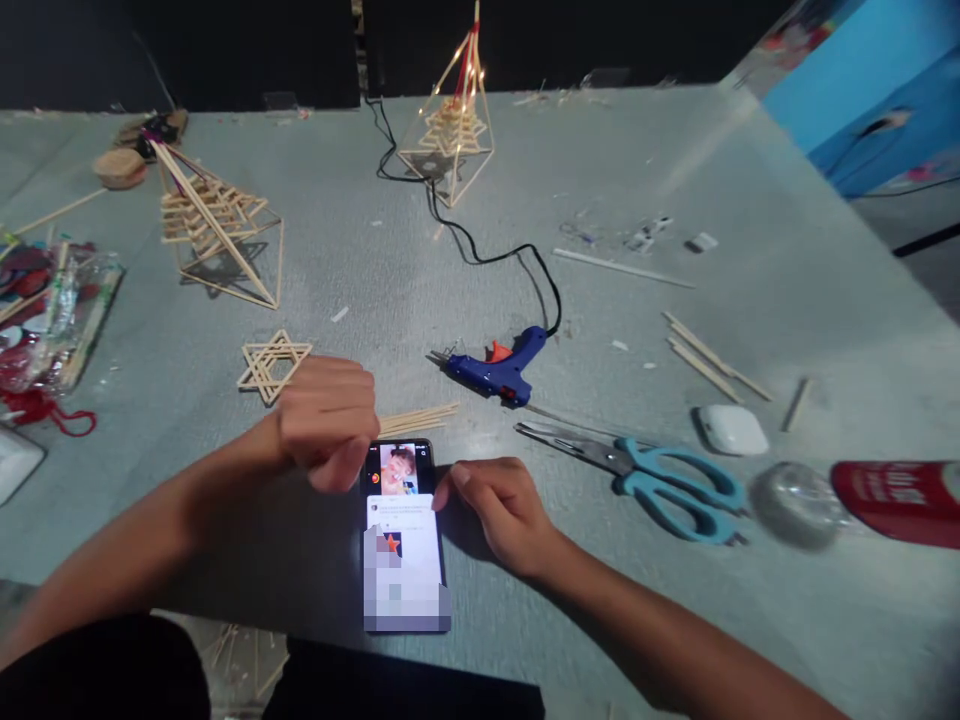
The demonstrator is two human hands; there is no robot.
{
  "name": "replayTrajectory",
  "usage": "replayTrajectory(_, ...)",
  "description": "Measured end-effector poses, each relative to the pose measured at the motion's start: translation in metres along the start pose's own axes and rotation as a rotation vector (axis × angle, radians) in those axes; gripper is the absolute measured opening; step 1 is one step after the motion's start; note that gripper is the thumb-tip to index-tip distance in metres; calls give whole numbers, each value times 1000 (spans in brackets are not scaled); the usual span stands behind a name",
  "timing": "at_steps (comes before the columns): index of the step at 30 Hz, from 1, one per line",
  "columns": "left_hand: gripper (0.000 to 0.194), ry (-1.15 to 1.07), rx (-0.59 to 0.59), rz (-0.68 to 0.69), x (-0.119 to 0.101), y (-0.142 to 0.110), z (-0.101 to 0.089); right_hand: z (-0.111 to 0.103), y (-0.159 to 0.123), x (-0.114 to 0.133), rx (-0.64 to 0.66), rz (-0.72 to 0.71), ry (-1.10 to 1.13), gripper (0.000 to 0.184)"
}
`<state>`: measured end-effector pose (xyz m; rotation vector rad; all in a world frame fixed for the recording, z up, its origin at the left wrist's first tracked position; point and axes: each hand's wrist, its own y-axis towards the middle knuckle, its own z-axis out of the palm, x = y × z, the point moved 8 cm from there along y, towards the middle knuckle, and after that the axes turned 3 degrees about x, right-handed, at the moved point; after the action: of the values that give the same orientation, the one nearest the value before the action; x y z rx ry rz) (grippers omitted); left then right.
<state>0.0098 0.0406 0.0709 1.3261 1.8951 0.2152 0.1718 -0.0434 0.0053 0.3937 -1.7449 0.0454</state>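
Note:
A lit smartphone [405, 570] lies on the grey table in front of me, part of its screen blurred into blocks. My left hand [330, 415] is curled into a fist at the phone's upper left corner; its palm is hidden. My right hand [499, 510] rests by the phone's right edge, fingers curled and fingertips at the rim, with nothing visible in them. Several thin wooden sticks [420, 418] lie just above the phone. A star made of sticks [262, 365] is partly covered by my left hand.
A blue glue gun [491, 375] trails a black cord. Blue-handled scissors [637, 470], a white earbud case [731, 430] and a bottle with a red label [892, 500] are at right. Stick pyramids stand at back [454, 130] and left [217, 220], near plastic-wrapped supplies [75, 310].

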Motion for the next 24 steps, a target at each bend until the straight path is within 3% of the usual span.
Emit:
replayTrajectory(2, 41, 52, -67, 240, -2, 0, 16, 2, 0, 0, 24, -5, 3, 51)
replayTrajectory(4, 34, 61, -74, 271, 7, -1, 28, 3, -1, 1, 45, -22, 3, 49)
replayTrajectory(10, 28, 80, -33, 258, 12, -5, 36, 3, -3, 10, 39, -102, -31, 46)
replayTrajectory(24, 32, 3, -164, 215, 18, -6, 31, 6, -10, 19, 86, -266, -149, 42)
